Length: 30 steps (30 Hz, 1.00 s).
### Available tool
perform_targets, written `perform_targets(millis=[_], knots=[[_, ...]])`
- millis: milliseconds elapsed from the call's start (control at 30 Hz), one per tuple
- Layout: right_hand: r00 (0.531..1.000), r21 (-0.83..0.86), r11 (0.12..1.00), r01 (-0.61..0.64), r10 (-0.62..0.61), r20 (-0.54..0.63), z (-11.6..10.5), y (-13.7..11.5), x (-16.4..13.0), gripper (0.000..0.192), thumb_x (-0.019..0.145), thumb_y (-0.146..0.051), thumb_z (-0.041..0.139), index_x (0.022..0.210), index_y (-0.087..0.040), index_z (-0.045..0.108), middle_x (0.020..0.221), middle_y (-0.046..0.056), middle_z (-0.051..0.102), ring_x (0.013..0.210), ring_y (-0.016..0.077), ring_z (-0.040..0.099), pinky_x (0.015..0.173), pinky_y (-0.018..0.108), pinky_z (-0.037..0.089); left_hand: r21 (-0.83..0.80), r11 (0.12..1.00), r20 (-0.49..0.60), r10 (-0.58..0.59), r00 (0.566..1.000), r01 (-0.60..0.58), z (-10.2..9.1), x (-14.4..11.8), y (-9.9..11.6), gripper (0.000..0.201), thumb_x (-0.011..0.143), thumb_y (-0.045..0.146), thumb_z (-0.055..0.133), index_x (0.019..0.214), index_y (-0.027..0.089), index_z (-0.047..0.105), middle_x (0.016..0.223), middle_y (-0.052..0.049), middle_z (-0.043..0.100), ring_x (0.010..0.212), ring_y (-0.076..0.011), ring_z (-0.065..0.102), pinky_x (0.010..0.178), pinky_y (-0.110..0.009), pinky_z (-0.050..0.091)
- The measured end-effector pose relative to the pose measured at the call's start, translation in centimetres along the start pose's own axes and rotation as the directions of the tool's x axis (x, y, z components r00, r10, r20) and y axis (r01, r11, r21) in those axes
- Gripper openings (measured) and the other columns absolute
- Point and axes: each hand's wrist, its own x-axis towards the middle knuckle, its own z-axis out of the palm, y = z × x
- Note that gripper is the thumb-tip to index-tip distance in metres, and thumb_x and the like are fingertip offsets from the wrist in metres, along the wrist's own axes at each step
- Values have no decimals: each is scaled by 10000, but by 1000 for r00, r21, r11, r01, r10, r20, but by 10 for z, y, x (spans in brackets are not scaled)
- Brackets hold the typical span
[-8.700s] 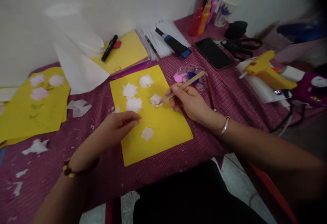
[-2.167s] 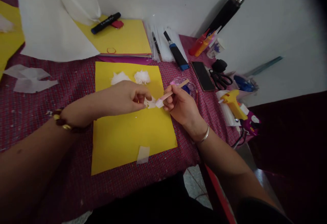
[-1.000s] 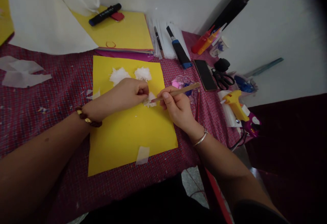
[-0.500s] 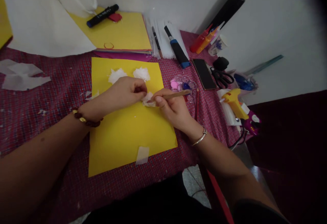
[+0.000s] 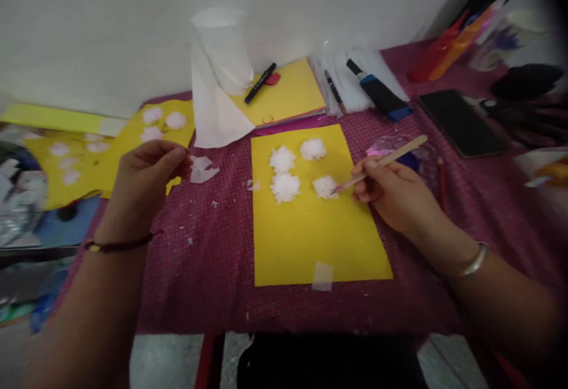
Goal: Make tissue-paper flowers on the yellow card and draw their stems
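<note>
A yellow paper sheet [image 5: 310,241] lies on the maroon checked tablecloth [image 5: 208,259] with several white tissue puffs [image 5: 284,187] stuck on its upper half. My right hand [image 5: 394,194] grips a wooden stick [image 5: 390,159]; its tip touches the rightmost puff [image 5: 325,186]. My left hand [image 5: 142,182] hovers left of the sheet, fingers curled, near white tissue scraps [image 5: 202,169]; whether it pinches anything I cannot tell. A small tissue square [image 5: 322,275] lies at the sheet's near edge.
A white tissue roll [image 5: 224,52] stands at the wall. Behind the sheet are a yellow pad [image 5: 288,90] with a black marker [image 5: 260,83], pens and a blue-black tool [image 5: 379,93]. A phone [image 5: 461,122] and paint bottles [image 5: 444,52] are right. Another yellow sheet [image 5: 133,140] with puffs lies left.
My left hand let go of the puff and moved left off the sheet. The view swung left. The right hand still holds the stick at the puff.
</note>
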Motion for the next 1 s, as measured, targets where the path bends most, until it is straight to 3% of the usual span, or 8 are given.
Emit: perform_targets(millis=[100,200,367,533,633,767,867,1000], knots=[[1000,74,997,-28,28,-2,-2,5,5,219,821,-416,675,748,-210,658,548,-19,549,447,90,474,443,252,362,196,980,-42,-36,998,43,-10,-10,-26,94,823,323,609,802,232,610,703,40,628,667,-120,540,668,-311,466],[1000,108,994,-24,26,-10,-4,7,8,200,834,-394,658,747,-213,654,544,-23,531,450,92,464,448,256,365,363,931,51,15,999,-32,-1,-17,-44,137,813,354,599,823,219,622,767,-6,649,709,-160,580,685,-329,472],[998,108,993,-48,51,-26,-3,5,7,198,819,-383,663,719,-212,660,541,-18,534,435,86,433,435,251,358,771,595,110,226,968,-227,11,-10,-57,212,879,320,473,842,203,645,890,-96,651,875,-252,597,809,-396,453],[998,119,991,-55,59,-30,-1,5,4,200,837,-362,650,721,-199,663,555,-11,545,440,80,439,447,245,378,812,507,193,235,953,-290,11,10,-68,253,880,358,488,841,185,667,909,-116,653,929,-272,569,887,-433,430],[998,133,990,-51,55,-27,0,5,3,194,840,-347,647,730,-188,662,556,-13,554,440,72,449,456,232,386,801,542,112,285,952,-256,11,13,-67,259,882,349,478,774,199,660,886,-104,640,926,-267,567,898,-449,426],[999,126,992,-26,32,-40,2,4,3,182,844,-331,640,741,-182,664,537,-17,564,435,72,472,446,218,380,630,749,-54,304,951,-204,21,-3,-41,185,827,369,556,741,217,619,894,-65,629,929,-229,581,879,-401,453],[999,97,994,42,-42,-1,6,3,-1,178,845,-331,648,743,-184,655,544,-17,582,446,81,511,440,216,385,209,967,43,141,989,-147,42,-23,-12,122,794,291,574,708,221,521,843,-20,619,820,-172,580,739,-333,482],[977,76,983,165,-173,125,11,0,-10,190,844,-368,664,814,-180,667,618,-4,655,468,80,550,442,204,406,-366,924,213,-28,977,106,85,-39,17,241,674,187,641,608,199,409,662,37,562,618,-91,517,584,-233,421]])
